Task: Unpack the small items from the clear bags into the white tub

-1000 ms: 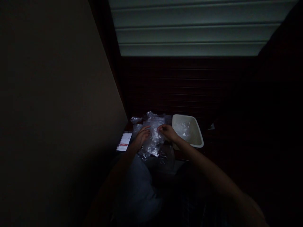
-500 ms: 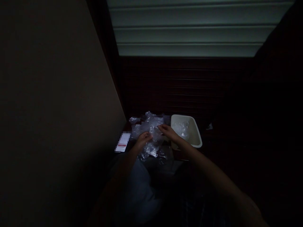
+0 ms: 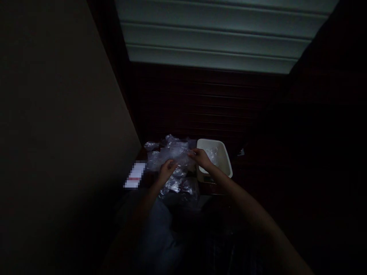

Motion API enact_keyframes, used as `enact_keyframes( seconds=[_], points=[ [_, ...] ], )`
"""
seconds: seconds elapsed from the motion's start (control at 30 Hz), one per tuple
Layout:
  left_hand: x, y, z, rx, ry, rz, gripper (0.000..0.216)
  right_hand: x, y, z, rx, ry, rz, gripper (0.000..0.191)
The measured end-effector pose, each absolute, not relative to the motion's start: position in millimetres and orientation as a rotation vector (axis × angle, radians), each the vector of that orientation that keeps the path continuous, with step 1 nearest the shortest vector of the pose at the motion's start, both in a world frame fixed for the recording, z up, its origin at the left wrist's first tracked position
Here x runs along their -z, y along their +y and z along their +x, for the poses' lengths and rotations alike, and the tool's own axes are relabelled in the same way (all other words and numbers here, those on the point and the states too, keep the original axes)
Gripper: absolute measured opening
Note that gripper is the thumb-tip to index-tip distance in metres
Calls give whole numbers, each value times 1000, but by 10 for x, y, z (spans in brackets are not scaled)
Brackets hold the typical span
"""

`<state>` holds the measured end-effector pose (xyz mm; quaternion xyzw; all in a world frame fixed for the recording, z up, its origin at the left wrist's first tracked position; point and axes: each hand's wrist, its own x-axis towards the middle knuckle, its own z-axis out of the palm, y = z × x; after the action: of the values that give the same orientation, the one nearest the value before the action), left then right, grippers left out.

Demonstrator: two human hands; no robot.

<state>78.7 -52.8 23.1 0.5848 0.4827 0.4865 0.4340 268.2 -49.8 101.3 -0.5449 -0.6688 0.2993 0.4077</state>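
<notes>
My right hand (image 3: 201, 157) pinches the edge of a clear plastic bag (image 3: 182, 156) beside the tub's near-left rim. My left hand (image 3: 166, 170) is closed on the same bag a little lower and to the left, its fingers bent at the thin film. Around and beneath both hands lies a heap of crumpled clear plastic bags (image 3: 174, 185), shiny in the dim light. Just right of my right hand stands a white plastic tub (image 3: 229, 165), with some crumpled clear plastic inside. Darkness hides the bags' exact outlines.
A lit, pixelated screen (image 3: 135, 175) lies left of the heap. A plain wall (image 3: 63, 95) rises on the left. Behind the tub is a dark slatted panel (image 3: 200, 103) with pale slats (image 3: 212, 47) above. Pale blue-grey cloth (image 3: 159, 233) shows below my left arm.
The view has shifted, so the scene sits further left and slightly tilted. The film between my hands now looks more spread out. Both hands stay over the heap.
</notes>
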Motion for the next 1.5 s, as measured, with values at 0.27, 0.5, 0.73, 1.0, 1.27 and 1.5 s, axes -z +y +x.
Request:
enact_keyframes(
  seconds=[0.27,0.5,0.73,1.0,1.27,1.5],
  points=[
    [129,-463,677,-1347,1287,1370,22,-1313,-452,3430,39,-1540,-1535,28],
    [52,-526,625,-1302,1250,1287,25,-900,-502,3410,54,-2313,-1925,25],
    [0,-534,587,-1308,1313,1294,24,-688,-508,3389,-167,-2602,-1994,33],
    [63,-528,606,-1252,1336,1300,27,-405,-378,3434,-187,-2639,-2085,33],
    [71,-540,609,-1233,1332,1274,28,-461,-391,3552,-168,-2425,-2004,40],
    [78,-553,605,-1229,1322,1277,28,-579,-370,3534,-136,-2255,-1899,43]
  ],
)
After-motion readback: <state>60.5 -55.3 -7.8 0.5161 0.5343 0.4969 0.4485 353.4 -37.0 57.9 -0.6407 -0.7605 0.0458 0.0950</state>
